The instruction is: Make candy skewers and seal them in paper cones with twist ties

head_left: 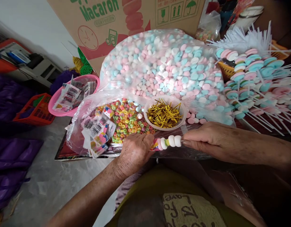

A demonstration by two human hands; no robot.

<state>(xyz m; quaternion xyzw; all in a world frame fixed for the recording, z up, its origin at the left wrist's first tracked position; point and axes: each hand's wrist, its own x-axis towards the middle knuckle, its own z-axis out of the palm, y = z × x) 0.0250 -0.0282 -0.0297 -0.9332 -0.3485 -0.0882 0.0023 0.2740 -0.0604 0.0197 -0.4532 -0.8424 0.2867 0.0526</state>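
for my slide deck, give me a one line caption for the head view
Left hand and right hand hold a candy skewer near a bowl of gold ties.

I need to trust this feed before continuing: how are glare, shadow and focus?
Head view: pale glare streaks the clear bag; head view: the upper and lower right corners sink into darkness; head view: the left hand, right hand and candy stick look fairly sharp, but fine print on the packets is too small to read.

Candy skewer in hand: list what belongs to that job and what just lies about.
Likely belonging: candy skewer, printed wrappers, ring candies, gold strips, pastel candies, loaded sticks.
Likely just lying about: orange basket at left, purple bundles.
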